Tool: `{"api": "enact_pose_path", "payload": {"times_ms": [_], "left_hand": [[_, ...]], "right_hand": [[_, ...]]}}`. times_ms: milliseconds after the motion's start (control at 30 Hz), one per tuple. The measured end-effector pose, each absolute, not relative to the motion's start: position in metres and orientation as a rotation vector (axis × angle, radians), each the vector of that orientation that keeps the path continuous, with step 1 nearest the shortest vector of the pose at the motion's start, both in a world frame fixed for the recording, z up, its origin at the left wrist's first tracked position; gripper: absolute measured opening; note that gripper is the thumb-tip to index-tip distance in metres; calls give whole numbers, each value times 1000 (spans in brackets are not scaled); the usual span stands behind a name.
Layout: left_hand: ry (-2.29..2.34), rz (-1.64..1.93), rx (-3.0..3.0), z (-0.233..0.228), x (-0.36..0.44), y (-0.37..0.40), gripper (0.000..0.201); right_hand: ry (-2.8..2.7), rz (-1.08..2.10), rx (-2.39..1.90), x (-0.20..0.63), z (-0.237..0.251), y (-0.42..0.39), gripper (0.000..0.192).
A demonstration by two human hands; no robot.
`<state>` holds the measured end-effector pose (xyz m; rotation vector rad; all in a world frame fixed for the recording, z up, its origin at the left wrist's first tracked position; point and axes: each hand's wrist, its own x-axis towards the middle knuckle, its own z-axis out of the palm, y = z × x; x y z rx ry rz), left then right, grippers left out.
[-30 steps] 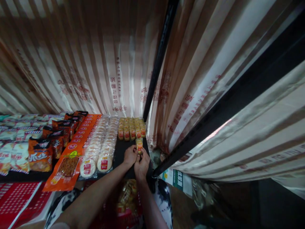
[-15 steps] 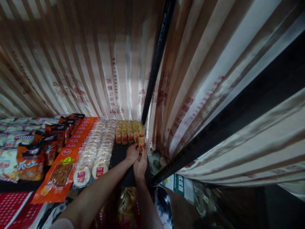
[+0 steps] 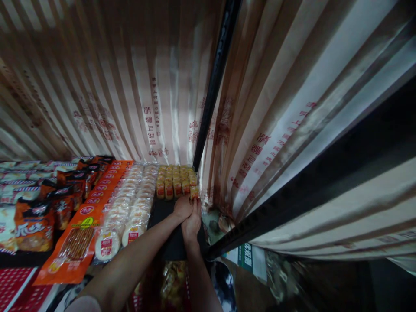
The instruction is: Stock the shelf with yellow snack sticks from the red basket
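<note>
My left hand (image 3: pixel 182 207) and my right hand (image 3: pixel 193 223) are pressed together at the front of a block of small yellow-and-red snack packs (image 3: pixel 173 182) on a dark shelf (image 3: pixel 175 242). Both hands touch one small yellow pack (image 3: pixel 194 192) at the right end of the front row, with the fingertips on its near edge. The fingers hide the lower part of that pack.
Left of the yellow packs lie rows of round white cakes in clear wrap (image 3: pixel 130 208), long orange packets (image 3: pixel 81 225) and orange-black snack bags (image 3: pixel 34 221). A striped, printed plastic curtain (image 3: pixel 156 95) hangs behind. A black upright post (image 3: pixel 212 86) stands at the shelf's right end.
The small yellow pack went forward from in front of the block into the right end of the front row, with both hands following it. The camera drifted slightly.
</note>
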<state>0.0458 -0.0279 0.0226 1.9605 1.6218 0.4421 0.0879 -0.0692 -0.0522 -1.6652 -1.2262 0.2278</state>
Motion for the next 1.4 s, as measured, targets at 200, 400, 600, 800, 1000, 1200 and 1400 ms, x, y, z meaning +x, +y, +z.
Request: {"api": "enact_pose_path", "payload": {"times_ms": [200, 400, 600, 800, 1000, 1200, 1400], "left_hand": [[1633, 447, 2015, 17, 41, -28, 33], [1622, 441, 2052, 19, 34, -28, 31], [1600, 520, 2044, 23, 35, -27, 31], [1556, 525, 2076, 21, 32, -28, 30], [1578, 381, 2269, 16, 20, -27, 35], [1570, 262, 2485, 10, 7, -27, 44], [1639, 269, 2467, 5, 6, -29, 42]], "right_hand": [[-1231, 193, -1816, 85, -48, -68, 50], [-1286, 154, -1891, 82, -43, -70, 51], [-1314, 151, -1895, 83, -43, -72, 52], [-1335, 121, -1913, 82, -45, -71, 45], [-1367, 125, -1937, 81, -42, -72, 53], [-1343, 109, -1937, 79, -37, -72, 54], [-1324, 150, -1956, 78, -34, -72, 56]]}}
